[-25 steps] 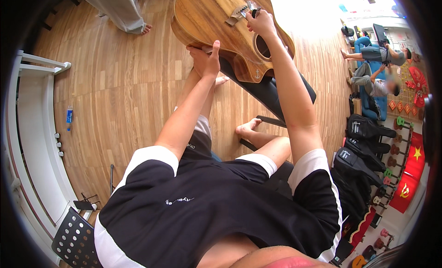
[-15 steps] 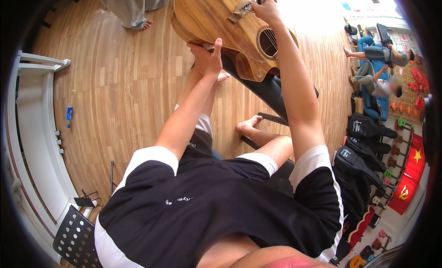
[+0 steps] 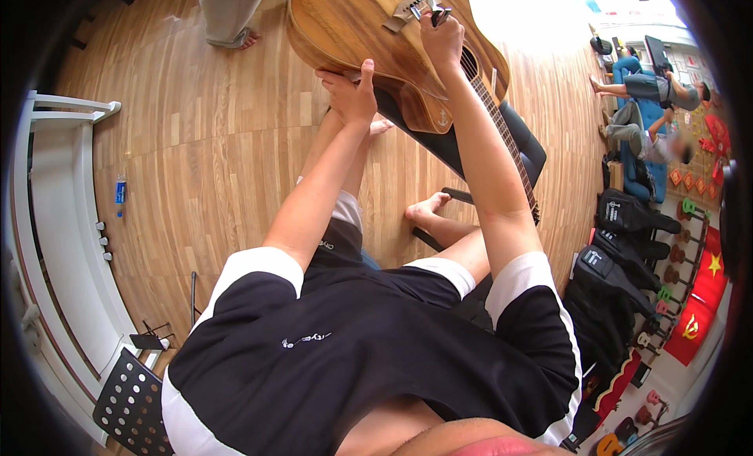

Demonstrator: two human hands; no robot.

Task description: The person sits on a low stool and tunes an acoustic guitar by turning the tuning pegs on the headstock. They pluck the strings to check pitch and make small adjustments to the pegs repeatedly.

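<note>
The guitar [image 3: 357, 36] is supported on the seat [image 3: 527, 146], its neck [image 3: 510, 145] overhanging the near edge. The left hand [image 3: 353, 98] is spread against the guitar. A tool [image 3: 441, 17] is gripped by the right hand [image 3: 444, 40] near the bridge [image 3: 401, 14]; scratches may be caused by slippage.

The left hand [image 3: 353, 99] touches the edge of a wooden guitar [image 3: 345, 29], thumb raised; the right hand [image 3: 444, 43] holds a silver-and-black tool [image 3: 441, 16] near the bridge [image 3: 403, 12]; a black padded seat [image 3: 524, 134] lies beneath; a blue-labelled bottle [image 3: 120, 194] is on the floor [image 3: 204, 189] at left; black instrument bags [image 3: 600, 264] line the right.
</note>
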